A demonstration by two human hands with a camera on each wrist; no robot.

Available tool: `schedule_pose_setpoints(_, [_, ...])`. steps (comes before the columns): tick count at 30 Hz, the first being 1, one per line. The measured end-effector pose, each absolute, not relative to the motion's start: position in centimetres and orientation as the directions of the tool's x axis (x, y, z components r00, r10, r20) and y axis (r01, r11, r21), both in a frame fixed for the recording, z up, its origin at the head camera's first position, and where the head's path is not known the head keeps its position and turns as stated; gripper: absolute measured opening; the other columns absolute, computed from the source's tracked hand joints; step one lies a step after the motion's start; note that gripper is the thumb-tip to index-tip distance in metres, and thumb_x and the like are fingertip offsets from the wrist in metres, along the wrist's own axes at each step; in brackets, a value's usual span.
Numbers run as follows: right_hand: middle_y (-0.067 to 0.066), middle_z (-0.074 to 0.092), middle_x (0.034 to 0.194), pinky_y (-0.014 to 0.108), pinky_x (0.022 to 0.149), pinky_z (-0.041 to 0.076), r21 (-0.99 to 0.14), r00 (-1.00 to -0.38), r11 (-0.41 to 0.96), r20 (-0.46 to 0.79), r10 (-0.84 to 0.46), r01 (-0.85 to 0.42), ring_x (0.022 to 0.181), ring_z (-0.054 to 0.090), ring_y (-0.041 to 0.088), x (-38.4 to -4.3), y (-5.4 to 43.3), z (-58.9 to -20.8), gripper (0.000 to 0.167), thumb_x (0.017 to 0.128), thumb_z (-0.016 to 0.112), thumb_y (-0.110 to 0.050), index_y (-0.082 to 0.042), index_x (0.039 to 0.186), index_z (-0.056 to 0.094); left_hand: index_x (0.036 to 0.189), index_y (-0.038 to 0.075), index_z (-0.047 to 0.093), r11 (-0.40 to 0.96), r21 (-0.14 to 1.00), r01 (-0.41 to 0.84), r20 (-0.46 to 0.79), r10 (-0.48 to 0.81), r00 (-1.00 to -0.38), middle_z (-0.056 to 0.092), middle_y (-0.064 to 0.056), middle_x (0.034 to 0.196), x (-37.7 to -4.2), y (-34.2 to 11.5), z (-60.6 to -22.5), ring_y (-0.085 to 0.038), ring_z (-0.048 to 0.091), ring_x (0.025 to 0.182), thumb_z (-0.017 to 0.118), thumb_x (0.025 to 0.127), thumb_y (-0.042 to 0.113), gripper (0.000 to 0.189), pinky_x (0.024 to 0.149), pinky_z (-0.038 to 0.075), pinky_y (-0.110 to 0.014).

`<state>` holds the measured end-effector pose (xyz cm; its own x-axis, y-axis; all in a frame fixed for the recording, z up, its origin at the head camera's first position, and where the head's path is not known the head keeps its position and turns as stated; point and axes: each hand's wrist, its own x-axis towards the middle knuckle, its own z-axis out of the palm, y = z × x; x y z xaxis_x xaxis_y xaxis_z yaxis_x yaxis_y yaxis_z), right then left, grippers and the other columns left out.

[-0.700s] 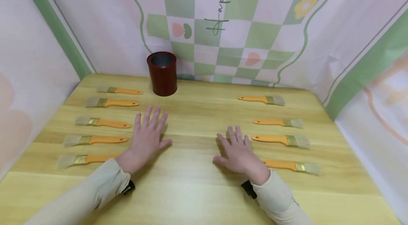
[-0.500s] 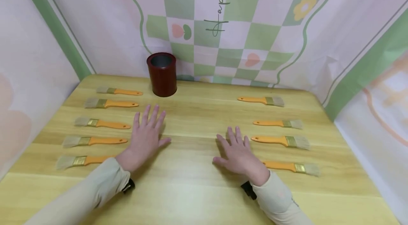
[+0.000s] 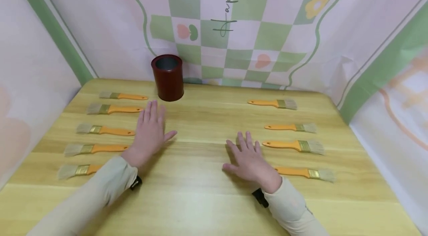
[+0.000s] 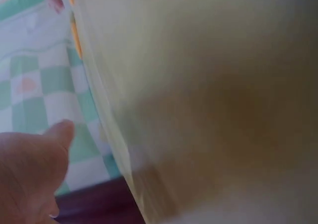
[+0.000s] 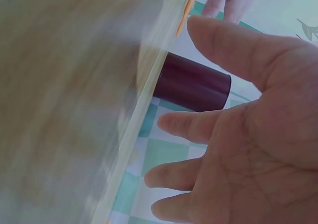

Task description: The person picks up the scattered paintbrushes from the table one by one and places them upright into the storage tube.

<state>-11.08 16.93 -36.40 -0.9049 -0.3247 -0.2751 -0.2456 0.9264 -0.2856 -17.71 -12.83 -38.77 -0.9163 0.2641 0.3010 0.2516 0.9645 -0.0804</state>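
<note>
My left hand [image 3: 148, 133] is over the left part of the table, fingers straight and close together, thumb out to the side. Its fingertips reach near the handle end of a paintbrush [image 3: 115, 109] with an orange handle, just in front of a dark red cylindrical container [image 3: 169, 81]. My right hand [image 3: 249, 159] has its fingers spread and holds nothing. Beside it lie a paintbrush [image 3: 294, 145] and a nearer paintbrush [image 3: 304, 172], partly covered by the wrist. In the right wrist view the palm and straight fingers show; the red container [image 5: 191, 82] appears beyond them.
More paintbrushes lie in a column on the left, such as one paintbrush [image 3: 105, 130], bristles outward. On the right, another paintbrush [image 3: 272, 103] lies toward the back. The wooden table [image 3: 200, 199] ends at a checkered curtain [image 3: 214, 35].
My left hand has moved slightly forward and left, and its fingers have come together. The right hand stays in place. The head view has shifted slightly.
</note>
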Motion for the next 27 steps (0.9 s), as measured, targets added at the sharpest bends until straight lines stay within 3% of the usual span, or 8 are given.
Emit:
schedule_pose_setpoints(5, [0.027,0.001,0.159,0.068,0.114,0.001,-0.278,-0.908,0.931,-0.278,-0.314,-0.237,0.146,-0.008,0.048,-11.1,17.1,-36.4,0.076,0.092,0.058,-0.045,-0.009,0.152,0.027,0.147,-0.014,0.019,0.976,0.015,0.215,0.262,0.204,-0.943,0.023,-0.033,0.153,-20.6,-13.0,-38.3,-0.045,0.022,0.144,0.055,0.089,0.060,0.100,0.117,0.023,-0.054])
schedule_pose_setpoints(12, [0.026,0.001,0.159,0.068,0.114,0.001,-0.295,-0.909,0.928,-0.279,-0.310,-0.226,0.146,-0.008,0.047,-11.0,17.1,-36.3,0.076,0.092,0.060,-0.044,-0.009,0.151,0.029,0.148,-0.015,0.004,0.984,0.090,0.154,0.147,0.140,-0.979,0.006,-0.033,0.157,-23.2,-12.7,-37.3,-0.046,0.009,0.147,0.043,0.094,0.060,0.100,0.120,0.014,-0.055])
schedule_pose_setpoints(21, [0.026,0.002,0.159,0.067,0.115,0.002,-0.302,-0.909,0.923,-0.267,-0.321,-0.237,0.147,-0.007,0.046,-10.9,17.2,-36.2,0.075,0.092,0.061,-0.043,-0.009,0.151,0.030,0.147,-0.016,0.001,0.970,0.231,0.075,0.182,0.032,-0.983,0.004,-0.036,0.156,-25.2,-12.3,-35.6,-0.047,0.006,0.147,0.036,0.095,0.064,0.102,0.120,0.010,-0.055])
schedule_pose_setpoints(27, [0.026,0.003,0.159,0.066,0.115,0.002,-0.306,-0.906,0.923,-0.275,-0.322,-0.235,0.147,-0.007,0.046,-10.8,17.3,-36.3,0.075,0.092,0.060,-0.044,-0.009,0.151,0.029,0.148,-0.014,-0.002,0.936,0.350,0.030,0.189,-0.039,-0.981,0.000,-0.035,0.156,-26.9,-12.1,-34.0,-0.047,0.002,0.147,0.039,0.094,0.064,0.104,0.121,0.008,-0.054])
